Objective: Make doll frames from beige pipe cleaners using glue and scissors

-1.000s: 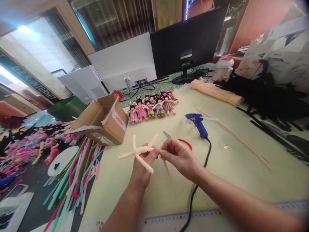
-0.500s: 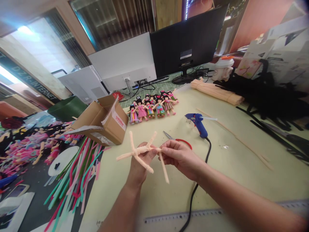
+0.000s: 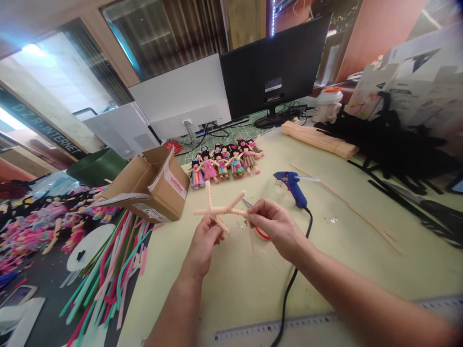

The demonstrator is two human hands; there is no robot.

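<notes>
A beige figure of twisted pipe cleaners [image 3: 220, 210], with several limbs sticking out, hangs over the table between my hands. My left hand [image 3: 207, 237] pinches its body and lower limb at the left. My right hand [image 3: 272, 219] pinches the limb at the right end, where a loose length of pipe cleaner dangles down. Partly hidden behind my right hand lie scissors [image 3: 262, 233] with red handles. Just beyond that hand rests a blue glue gun [image 3: 293, 187] with a clear glue stick in its back.
Finished dolls [image 3: 224, 161] lie in a row beside an open cardboard box [image 3: 159, 188]. Coloured pipe cleaners [image 3: 108, 274] spread at the left. A beige bundle [image 3: 318, 138] and black pipe cleaners [image 3: 394, 140] lie at the right. The glue gun's cord [image 3: 291, 284] crosses the table above a ruler [image 3: 275, 327].
My left hand has shifted left along the figure and grips its other end. The figure has turned, one limb now pointing up. My right hand has moved slightly up and right.
</notes>
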